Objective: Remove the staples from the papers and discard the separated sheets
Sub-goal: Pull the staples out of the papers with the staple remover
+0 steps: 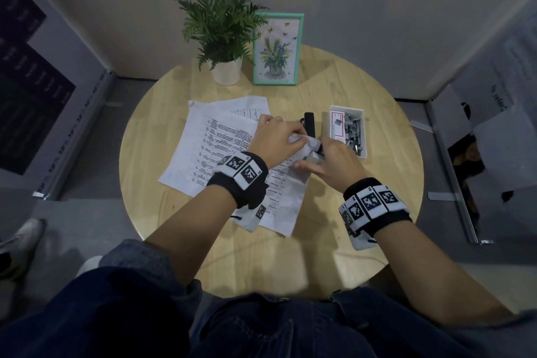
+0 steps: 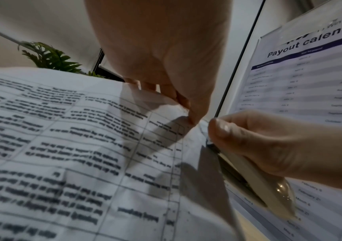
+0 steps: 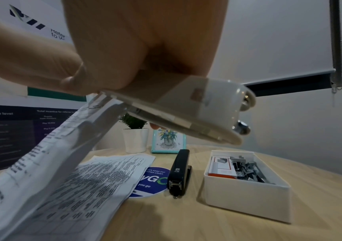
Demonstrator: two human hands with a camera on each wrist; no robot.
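Observation:
A stapled set of printed papers [image 1: 286, 197] is lifted off the round wooden table [image 1: 334, 81] at its top corner. My left hand [image 1: 274, 136] pinches that corner [image 2: 186, 124] between thumb and fingers. My right hand [image 1: 327, 155] grips a white stapler [image 3: 186, 114] and holds its front end against the same corner, where the paper [image 3: 48, 154] bends up to it. The staple itself is hidden. More printed sheets [image 1: 209, 136] lie flat on the table to the left.
A black stapler [image 1: 310, 125] lies just beyond my hands. To its right is a white box [image 3: 246, 200] of loose staples. A potted plant [image 1: 223, 35] and a framed flower picture [image 1: 277, 49] stand at the back. A blue round sticker [image 3: 151, 181] is on the tabletop.

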